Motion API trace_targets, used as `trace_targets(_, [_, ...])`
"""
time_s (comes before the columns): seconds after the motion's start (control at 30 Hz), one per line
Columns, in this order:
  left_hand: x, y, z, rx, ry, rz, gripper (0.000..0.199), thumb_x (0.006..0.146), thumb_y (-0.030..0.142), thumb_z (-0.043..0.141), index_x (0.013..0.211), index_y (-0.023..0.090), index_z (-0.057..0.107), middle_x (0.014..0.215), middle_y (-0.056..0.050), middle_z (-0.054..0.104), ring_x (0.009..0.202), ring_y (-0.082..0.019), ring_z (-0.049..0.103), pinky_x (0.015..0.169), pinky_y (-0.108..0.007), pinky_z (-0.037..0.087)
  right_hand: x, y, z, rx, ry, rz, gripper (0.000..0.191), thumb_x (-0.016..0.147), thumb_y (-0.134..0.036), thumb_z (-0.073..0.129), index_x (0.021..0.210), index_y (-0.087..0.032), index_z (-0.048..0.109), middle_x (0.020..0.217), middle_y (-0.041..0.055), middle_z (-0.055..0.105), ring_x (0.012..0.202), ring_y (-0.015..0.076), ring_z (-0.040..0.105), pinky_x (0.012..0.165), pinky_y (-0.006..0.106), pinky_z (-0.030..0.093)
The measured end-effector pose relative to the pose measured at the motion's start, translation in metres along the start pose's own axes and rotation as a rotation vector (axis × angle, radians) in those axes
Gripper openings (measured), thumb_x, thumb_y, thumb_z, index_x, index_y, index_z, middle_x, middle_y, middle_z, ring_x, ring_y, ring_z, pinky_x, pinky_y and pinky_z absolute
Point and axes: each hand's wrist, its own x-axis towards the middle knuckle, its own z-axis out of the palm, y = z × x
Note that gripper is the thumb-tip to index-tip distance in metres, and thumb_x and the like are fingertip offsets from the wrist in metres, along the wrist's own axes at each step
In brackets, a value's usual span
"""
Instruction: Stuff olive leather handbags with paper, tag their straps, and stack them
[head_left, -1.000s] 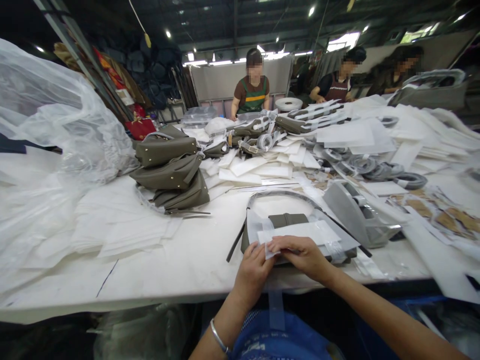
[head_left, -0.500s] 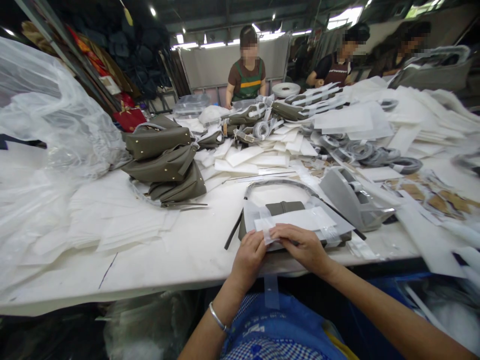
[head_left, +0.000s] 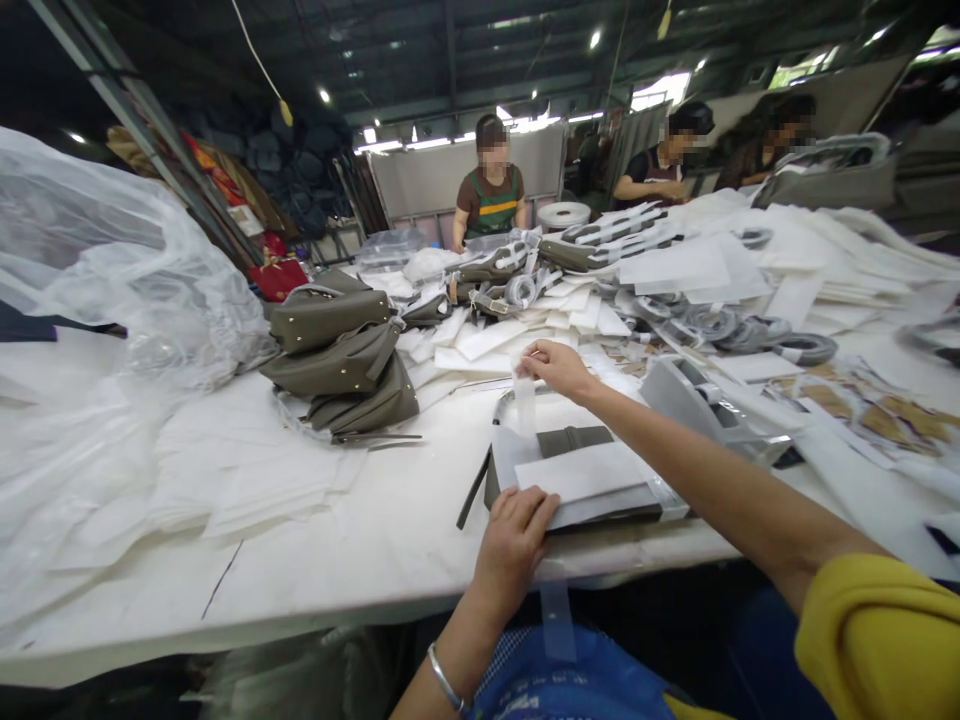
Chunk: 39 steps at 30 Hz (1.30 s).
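Note:
An olive handbag lies on the table in front of me, partly covered by a folded white paper sheet and translucent film. My left hand holds the bag's front left edge, its fingers over the paper; the thumb is hard to make out. Raised above the bag's back edge, my right hand pinches a strip of clear tape that hangs down toward the bag. A dark strap sticks out at the bag's left. Another strip of tape hangs at the table's front edge.
Olive bags are stacked to the left, near white sheets and a heap of clear plastic. A grey wrapped bag stands close on the right. Paper, wrapped straps and bags fill the back. Several people work beyond.
My right hand has left the front edge beside my left hand and risen toward the back, pulling up the clear tape. My left hand stays at the bag's front edge. The view has shifted slightly.

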Motion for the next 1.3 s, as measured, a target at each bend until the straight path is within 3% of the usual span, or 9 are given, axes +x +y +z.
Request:
trace_targets(0.17, [0.0, -0.001, 0.001, 0.011, 0.011, 0.009, 0.039, 0.093, 0.017, 0.056, 0.133, 0.017, 0.055, 0.12, -0.011, 0.067, 0.112, -0.024, 0.063, 0.105, -0.044, 0.049, 0.015, -0.001, 0.007, -0.006, -0.015, 0.005, 0.01, 0.084, -0.017, 0.063, 0.076, -0.017, 0.057, 0.071, 0.0042, 0.075, 0.062, 0.0128, 0.068, 0.057, 0.021, 0.052])
trace_targets(0.43, [0.002, -0.001, 0.0, -0.009, 0.003, 0.006, 0.043, 0.09, 0.013, 0.058, 0.133, 0.018, 0.055, 0.12, -0.01, 0.068, 0.114, -0.023, 0.062, 0.105, -0.045, 0.049, 0.009, -0.015, 0.003, 0.017, -0.025, -0.064, 0.007, 0.086, -0.021, 0.061, 0.081, -0.018, 0.056, 0.077, 0.0043, 0.076, 0.068, 0.0138, 0.07, 0.058, 0.021, 0.053])
trace_targets(0.53, [0.002, 0.0, -0.003, -0.013, -0.027, 0.006, 0.044, 0.09, 0.012, 0.059, 0.134, 0.018, 0.054, 0.123, -0.009, 0.067, 0.116, -0.023, 0.061, 0.107, -0.046, 0.048, -0.02, -0.029, -0.003, 0.001, -0.07, -0.14, 0.008, 0.086, -0.024, 0.063, 0.082, -0.018, 0.06, 0.079, 0.0031, 0.076, 0.073, 0.0156, 0.071, 0.066, 0.024, 0.055])
trace_targets(0.67, [-0.001, 0.001, -0.004, 0.003, -0.009, -0.004, 0.043, 0.092, 0.014, 0.058, 0.134, 0.019, 0.053, 0.123, -0.007, 0.068, 0.122, -0.023, 0.059, 0.112, -0.049, 0.043, -0.093, -0.036, -0.011, -0.182, -0.114, -0.397, 0.008, 0.088, -0.027, 0.066, 0.086, -0.02, 0.07, 0.088, 0.0018, 0.076, 0.083, 0.017, 0.071, 0.08, 0.028, 0.055])
trace_targets(0.77, [-0.003, 0.0, 0.0, 0.004, 0.059, -0.017, 0.036, 0.095, 0.021, 0.057, 0.13, 0.018, 0.056, 0.119, -0.009, 0.069, 0.121, -0.024, 0.06, 0.11, -0.049, 0.046, -0.149, -0.023, -0.011, -0.245, -0.141, -0.485, 0.008, 0.092, -0.021, 0.063, 0.091, -0.022, 0.071, 0.094, 0.001, 0.077, 0.088, 0.0153, 0.072, 0.084, 0.025, 0.055])
trace_targets(0.87, [-0.006, -0.003, 0.007, -0.002, 0.173, -0.002, 0.029, 0.098, 0.028, 0.053, 0.123, 0.015, 0.058, 0.11, -0.012, 0.071, 0.11, -0.023, 0.065, 0.105, -0.047, 0.051, -0.187, -0.001, -0.004, -0.313, -0.116, -0.565, 0.011, 0.093, -0.016, 0.061, 0.094, -0.022, 0.07, 0.095, 0.001, 0.077, 0.092, 0.0153, 0.071, 0.089, 0.027, 0.056])
trace_targets(0.97, [-0.01, -0.006, 0.013, -0.011, 0.237, 0.0, 0.029, 0.098, 0.029, 0.054, 0.121, 0.013, 0.057, 0.11, -0.013, 0.07, 0.106, -0.022, 0.066, 0.102, -0.045, 0.053, -0.206, 0.019, 0.006, -0.339, -0.072, -0.653, 0.015, 0.093, -0.012, 0.059, 0.098, -0.022, 0.069, 0.099, 0.0023, 0.077, 0.094, 0.0156, 0.071, 0.097, 0.034, 0.055])
trace_targets(1.1, [-0.013, -0.005, 0.012, -0.034, 0.252, -0.072, 0.036, 0.093, 0.026, 0.062, 0.126, 0.014, 0.055, 0.121, -0.016, 0.065, 0.116, -0.024, 0.062, 0.1, -0.042, 0.054, -0.215, 0.033, 0.015, -0.343, -0.067, -0.697, 0.023, 0.093, -0.007, 0.055, 0.105, -0.022, 0.068, 0.105, 0.0043, 0.076, 0.098, 0.0145, 0.071, 0.102, 0.038, 0.053])
trace_targets(1.3, [-0.008, -0.003, 0.001, -0.005, 0.109, -0.026, 0.043, 0.095, 0.012, 0.053, 0.138, 0.02, 0.053, 0.134, -0.009, 0.064, 0.12, -0.022, 0.058, 0.106, -0.04, 0.049, -0.235, 0.049, 0.011, -0.379, -0.083, -0.771, 0.031, 0.091, -0.002, 0.054, 0.113, -0.018, 0.067, 0.113, 0.0086, 0.074, 0.111, 0.0166, 0.067, 0.107, 0.042, 0.05])
